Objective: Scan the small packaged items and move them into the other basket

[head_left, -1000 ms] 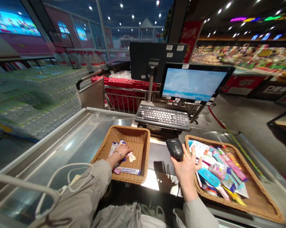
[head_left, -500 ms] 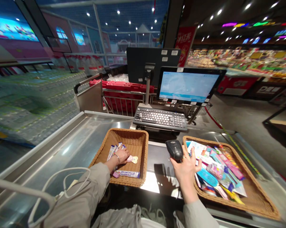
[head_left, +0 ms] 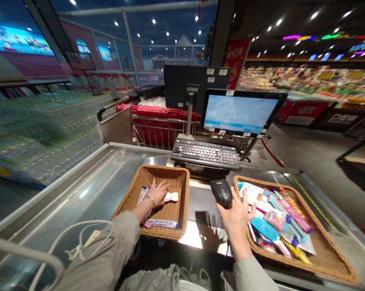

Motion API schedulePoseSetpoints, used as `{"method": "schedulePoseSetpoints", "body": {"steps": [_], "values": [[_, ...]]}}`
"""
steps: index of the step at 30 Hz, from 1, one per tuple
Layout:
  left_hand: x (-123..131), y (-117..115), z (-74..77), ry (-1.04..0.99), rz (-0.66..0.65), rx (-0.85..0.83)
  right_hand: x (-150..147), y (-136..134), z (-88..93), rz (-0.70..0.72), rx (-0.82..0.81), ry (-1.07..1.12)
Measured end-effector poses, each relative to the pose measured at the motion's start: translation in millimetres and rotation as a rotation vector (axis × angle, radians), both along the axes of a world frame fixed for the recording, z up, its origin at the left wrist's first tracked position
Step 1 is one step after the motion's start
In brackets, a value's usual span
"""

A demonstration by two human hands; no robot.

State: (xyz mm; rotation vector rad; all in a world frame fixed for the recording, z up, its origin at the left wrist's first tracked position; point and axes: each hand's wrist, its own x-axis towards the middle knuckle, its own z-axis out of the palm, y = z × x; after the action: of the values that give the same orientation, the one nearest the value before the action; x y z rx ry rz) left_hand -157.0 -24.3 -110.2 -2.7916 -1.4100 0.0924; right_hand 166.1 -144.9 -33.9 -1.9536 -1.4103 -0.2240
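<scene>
My left hand [head_left: 159, 194] is inside the left wicker basket [head_left: 182, 190], palm down with its fingers spread. Beneath and beside it lie slim purple-and-white packets [head_left: 143, 193], partly hidden by the hand. A small white item [head_left: 171, 197] rests by the thumb side; whether they touch, I cannot tell. Along the basket's near side lie another purple-and-white packet [head_left: 165, 224] and a small pink thing [head_left: 148, 223]. My right hand [head_left: 235, 214] grips a black barcode scanner [head_left: 221, 192] above the counter, between the two baskets.
The right wicker basket [head_left: 336, 258] holds a pile of colourful packaged goods, with a blue oval item [head_left: 264, 229] among them. A keyboard [head_left: 205, 152] and a lit monitor [head_left: 239, 111] stand behind. A white cable [head_left: 56, 252] loops over the steel counter [head_left: 91, 190] at left.
My left hand has moved slightly up and its fingers have spread wider. The small item beside it now shows white rather than pink and yellow. My right hand still holds the scanner.
</scene>
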Motion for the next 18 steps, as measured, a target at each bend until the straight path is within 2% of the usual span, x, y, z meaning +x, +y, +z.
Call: {"method": "schedulePoseSetpoints", "body": {"steps": [10, 18], "values": [[26.4, -11.9, 48.2, -0.149, 0.139, 0.165, -5.8, 4.4, 0.4, 0.056, 0.039, -0.058], [43.5, -21.8, 69.6, -0.163, 0.169, 0.253, -9.0, 6.3, 4.7, 0.068, 0.037, -0.096]]}}
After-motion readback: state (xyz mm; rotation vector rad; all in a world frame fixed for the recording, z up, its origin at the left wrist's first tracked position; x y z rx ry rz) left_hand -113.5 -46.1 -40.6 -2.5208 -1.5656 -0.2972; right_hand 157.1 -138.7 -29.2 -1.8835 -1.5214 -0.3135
